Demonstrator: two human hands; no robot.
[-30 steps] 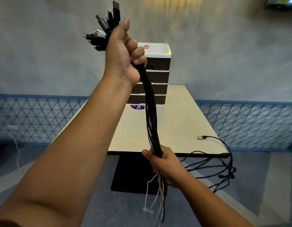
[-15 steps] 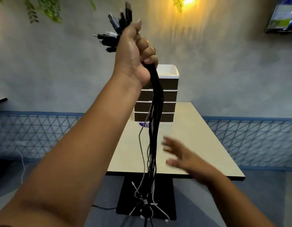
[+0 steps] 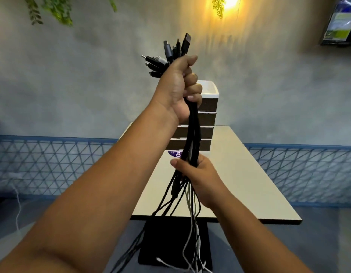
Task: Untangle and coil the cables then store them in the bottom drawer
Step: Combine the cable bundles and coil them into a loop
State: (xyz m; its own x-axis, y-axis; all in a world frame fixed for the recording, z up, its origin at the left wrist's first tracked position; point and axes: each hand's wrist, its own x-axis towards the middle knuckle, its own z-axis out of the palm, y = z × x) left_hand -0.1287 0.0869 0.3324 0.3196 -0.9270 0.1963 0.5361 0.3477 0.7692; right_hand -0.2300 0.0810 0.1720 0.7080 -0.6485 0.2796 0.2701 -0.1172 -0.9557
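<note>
My left hand [image 3: 178, 89] is raised high and grips a thick bundle of cables [image 3: 193, 133] just below their plugs, which fan out above my fist. The bundle, mostly black with a few white strands, hangs straight down. My right hand [image 3: 198, 174] grips the same bundle lower down, in front of the table. Below that hand the cable ends spread loose toward the floor. Behind the bundle a small drawer unit [image 3: 207, 123] with a white top and several dark drawers stands on the beige table [image 3: 249, 184], all drawers closed.
The table stands on a black pedestal base [image 3: 162, 243]. A purple label [image 3: 175, 154] lies on the table in front of the drawer unit. A blue mesh fence [image 3: 52, 166] runs along the grey wall behind. A white cord [image 3: 18, 203] hangs at the left.
My right hand, which had let go and hovered open beside the bundle, has closed round it again higher up. The left hand has kept its grip and lowered slightly in view.
</note>
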